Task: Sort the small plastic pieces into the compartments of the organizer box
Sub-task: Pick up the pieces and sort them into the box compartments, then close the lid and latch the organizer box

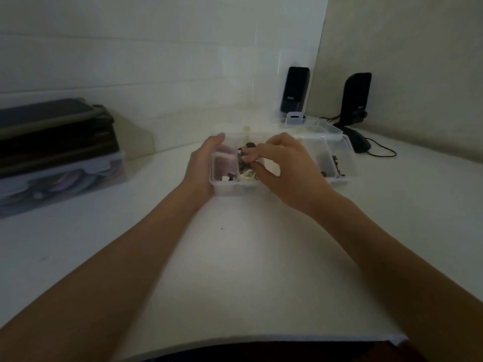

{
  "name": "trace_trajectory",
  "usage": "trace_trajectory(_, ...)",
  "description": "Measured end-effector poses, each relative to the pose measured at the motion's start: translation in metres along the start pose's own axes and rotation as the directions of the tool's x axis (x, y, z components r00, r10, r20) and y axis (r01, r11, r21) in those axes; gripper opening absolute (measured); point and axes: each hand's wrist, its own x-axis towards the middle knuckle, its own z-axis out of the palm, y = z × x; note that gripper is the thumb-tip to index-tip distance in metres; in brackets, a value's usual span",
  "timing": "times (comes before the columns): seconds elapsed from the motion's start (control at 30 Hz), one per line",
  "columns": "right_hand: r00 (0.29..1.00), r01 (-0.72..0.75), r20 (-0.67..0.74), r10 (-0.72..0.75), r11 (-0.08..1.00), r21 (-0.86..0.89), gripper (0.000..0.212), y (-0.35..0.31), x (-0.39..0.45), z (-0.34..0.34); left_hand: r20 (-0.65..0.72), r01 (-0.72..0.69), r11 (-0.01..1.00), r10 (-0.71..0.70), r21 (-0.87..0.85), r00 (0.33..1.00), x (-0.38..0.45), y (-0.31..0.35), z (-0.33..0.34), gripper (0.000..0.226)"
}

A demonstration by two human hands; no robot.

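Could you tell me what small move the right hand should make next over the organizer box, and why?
Probably lift the right hand slightly with whatever its fingers pinch, then carry it to the matching compartment. The fingers are curled down among the dark pieces in a middle compartment, though the blur hides whether one is gripped. The left hand already steadies the organizer box at its left wall.

Head view — forward, downward, near the table [235, 270].
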Motion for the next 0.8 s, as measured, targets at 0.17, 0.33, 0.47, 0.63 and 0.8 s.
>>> trace_trajectory(0.17, 0.977, -0.099, -0.159, 0.140, 0.965, 0.242, 0.024, 0.001, -0.001, -0.018, -0.017, 0.010, 0.997, -0.009, 0.079, 1.000, -0.003, -0.001, 0.000, 0.022)
trace_trajectory(0.33, 0.596, -0.543, -0.488, 0.638, 0.768, 0.340, 0.031, 0.045, -0.006, -0.067, -0.040, 0.058, 0.994, -0.055, 0.098, 0.998, -0.002, -0.004, -0.005, 0.022)
trace_trajectory(0.47, 0.301, -0.809, -0.097, 0.949, 0.308, 0.500, 0.031, 0.073, -0.015, -0.060, -0.008, 0.065, 0.987, -0.065, 0.146, 0.998, -0.004, -0.006, 0.001, 0.023)
trace_trajectory(0.63, 0.423, -0.683, 0.118, 0.898, 0.231, 0.693, 0.043, 0.065, -0.015, -0.045, -0.009, 0.021, 0.993, -0.020, 0.118, 1.000, -0.006, -0.001, -0.002, 0.013)
trace_trajectory(0.8, 0.396, -0.527, 0.180, 0.900, 0.062, 0.848, 0.049, 0.064, -0.013, -0.045, 0.084, -0.078, 0.992, 0.070, 0.094, 0.994, -0.006, 0.003, -0.007, 0.017)
